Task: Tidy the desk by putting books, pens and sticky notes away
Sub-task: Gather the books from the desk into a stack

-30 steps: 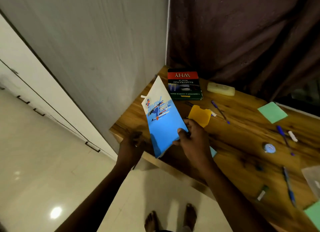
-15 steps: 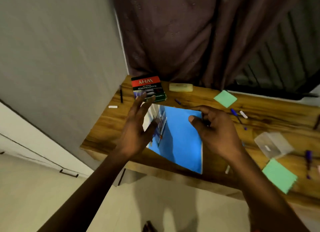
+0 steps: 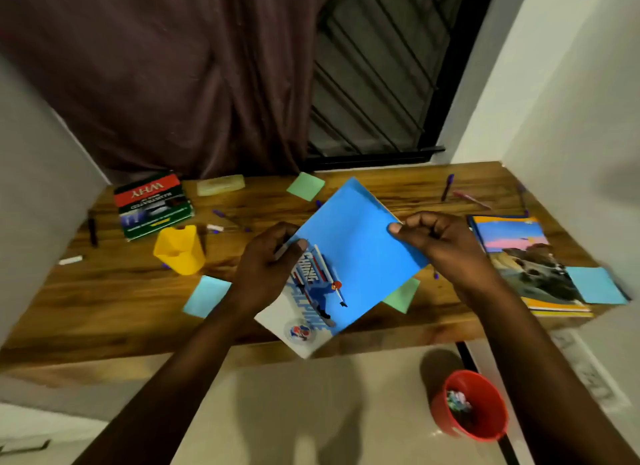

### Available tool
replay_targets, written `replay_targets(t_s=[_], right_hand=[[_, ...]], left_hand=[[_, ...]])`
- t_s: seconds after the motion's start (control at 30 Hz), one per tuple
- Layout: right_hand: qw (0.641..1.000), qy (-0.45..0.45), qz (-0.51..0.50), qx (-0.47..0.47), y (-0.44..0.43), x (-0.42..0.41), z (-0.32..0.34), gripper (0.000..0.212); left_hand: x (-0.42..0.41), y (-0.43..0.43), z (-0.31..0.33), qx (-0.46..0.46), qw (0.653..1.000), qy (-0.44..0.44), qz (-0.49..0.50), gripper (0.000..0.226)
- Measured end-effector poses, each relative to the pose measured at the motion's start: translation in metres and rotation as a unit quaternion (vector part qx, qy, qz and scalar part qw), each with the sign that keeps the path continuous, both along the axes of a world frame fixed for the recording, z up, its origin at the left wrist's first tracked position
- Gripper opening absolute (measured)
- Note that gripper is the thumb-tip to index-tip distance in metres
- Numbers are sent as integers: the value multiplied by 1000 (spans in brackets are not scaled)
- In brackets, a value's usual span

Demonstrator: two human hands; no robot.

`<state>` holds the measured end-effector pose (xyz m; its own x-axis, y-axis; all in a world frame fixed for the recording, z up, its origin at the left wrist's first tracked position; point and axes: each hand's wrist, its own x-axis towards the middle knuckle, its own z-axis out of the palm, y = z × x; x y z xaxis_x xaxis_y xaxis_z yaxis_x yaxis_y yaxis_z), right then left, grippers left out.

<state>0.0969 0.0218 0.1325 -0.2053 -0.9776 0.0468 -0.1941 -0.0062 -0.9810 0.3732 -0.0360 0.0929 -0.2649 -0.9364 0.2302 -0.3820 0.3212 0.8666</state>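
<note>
I hold a thin blue book (image 3: 353,253) flat over the middle of the wooden desk (image 3: 104,291), turned at an angle, its white corner past the front edge. My left hand (image 3: 266,270) grips its left edge, thumb on the cover. My right hand (image 3: 440,246) pinches its right edge. A green and red "WHY" book (image 3: 152,204) lies at the back left. A stack of books (image 3: 526,263) lies at the right with a blue sticky pad (image 3: 595,284) on it. Pens (image 3: 447,186) and sticky pads (image 3: 305,186) are scattered about.
A yellow pen cup (image 3: 180,249) stands left of my hands. A pale eraser-like block (image 3: 220,184) lies at the back. A red bin (image 3: 471,405) sits on the floor under the desk's right side. Walls close in left and right; a curtain hangs behind.
The view swung right, bringing the desk's right end and book stack into sight. The blue book moved right along the desk and rotated, and my left hand shifted from flat on it to gripping its edge.
</note>
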Motion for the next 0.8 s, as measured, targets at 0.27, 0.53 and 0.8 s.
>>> replay_targets(t_s=[0.27, 0.53, 0.8], right_hand=[[971, -211, -95, 65, 59, -93, -61, 7], [964, -175, -174, 101, 89, -151, -106, 27], [947, -77, -286, 123, 72, -225, -103, 18]], left_hand=[[-127, 23, -29, 216, 962, 154, 63, 11], [-232, 29, -54, 403, 884, 231, 54, 21], [-311, -9, -80, 451, 880, 145, -36, 24]])
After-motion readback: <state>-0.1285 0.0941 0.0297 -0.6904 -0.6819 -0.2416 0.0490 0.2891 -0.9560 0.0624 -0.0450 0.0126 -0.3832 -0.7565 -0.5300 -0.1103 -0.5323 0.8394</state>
